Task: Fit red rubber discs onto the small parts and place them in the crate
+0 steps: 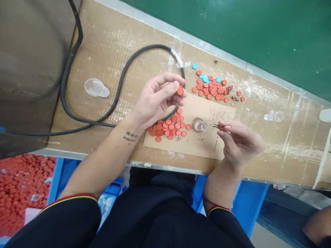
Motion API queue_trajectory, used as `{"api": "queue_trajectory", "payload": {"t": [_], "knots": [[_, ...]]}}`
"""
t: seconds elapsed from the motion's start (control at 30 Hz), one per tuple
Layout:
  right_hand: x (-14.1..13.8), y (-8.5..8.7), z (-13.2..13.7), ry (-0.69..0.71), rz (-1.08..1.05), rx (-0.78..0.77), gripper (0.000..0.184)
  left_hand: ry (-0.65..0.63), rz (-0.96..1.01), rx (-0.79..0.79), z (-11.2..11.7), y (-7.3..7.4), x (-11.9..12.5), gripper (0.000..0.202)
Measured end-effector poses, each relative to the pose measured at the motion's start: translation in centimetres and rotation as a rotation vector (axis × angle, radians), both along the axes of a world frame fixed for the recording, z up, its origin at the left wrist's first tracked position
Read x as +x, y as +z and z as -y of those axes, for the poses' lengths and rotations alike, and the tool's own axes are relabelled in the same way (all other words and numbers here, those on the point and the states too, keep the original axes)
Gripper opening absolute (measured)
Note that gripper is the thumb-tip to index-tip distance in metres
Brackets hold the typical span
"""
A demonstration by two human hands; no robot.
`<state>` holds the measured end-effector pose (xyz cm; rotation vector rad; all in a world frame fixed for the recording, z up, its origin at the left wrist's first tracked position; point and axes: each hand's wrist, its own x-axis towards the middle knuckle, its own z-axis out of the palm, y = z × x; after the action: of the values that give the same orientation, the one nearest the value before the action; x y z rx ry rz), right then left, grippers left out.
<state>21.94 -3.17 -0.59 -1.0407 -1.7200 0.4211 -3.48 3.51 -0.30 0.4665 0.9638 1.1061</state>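
My left hand (157, 98) is raised over the bench, pinching a small orange disc (180, 90) between thumb and fingertips. My right hand (238, 139) is closed on a pair of thin tweezers (218, 126), whose tips point left toward a small clear jar (199, 125). Below my left hand lies a pile of orange discs (168, 127) on a sheet of cardboard (196, 141). Tiny dark parts (219, 115) are scattered on the cardboard near my right hand.
A second pile of orange and blue discs (212, 88) lies further back. A black hose (85, 119) loops across the wooden bench (103, 51). A clear lid (96, 88) lies left, a clear item (274, 116) right. A blue bin of orange discs (20, 186) sits lower left.
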Motion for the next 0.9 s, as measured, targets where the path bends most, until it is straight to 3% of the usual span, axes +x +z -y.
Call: {"api": "queue_trajectory", "payload": {"t": [0.13,0.27,0.53,0.73,0.9], "knots": [[-0.3,-0.5,0.2,-0.057,-0.205,0.092,0.023,-0.142,0.056,0.195,1.1,0.8,0.6,0.035],[-0.6,-0.8,0.2,-0.040,-0.331,0.128,0.026,-0.289,0.171,0.361,2.2,0.4,1.5,0.038],[-1.2,-0.9,0.0,0.002,-0.405,0.151,0.026,-0.386,0.185,0.302,3.7,-0.1,2.8,0.032],[-1.3,-0.9,0.0,-0.017,-0.416,0.141,0.025,-0.362,0.222,0.324,3.7,-0.3,2.9,0.028],[-1.5,-0.9,0.0,-0.006,-0.449,0.115,0.025,-0.365,0.187,0.299,3.6,-0.5,2.9,0.037]]}}
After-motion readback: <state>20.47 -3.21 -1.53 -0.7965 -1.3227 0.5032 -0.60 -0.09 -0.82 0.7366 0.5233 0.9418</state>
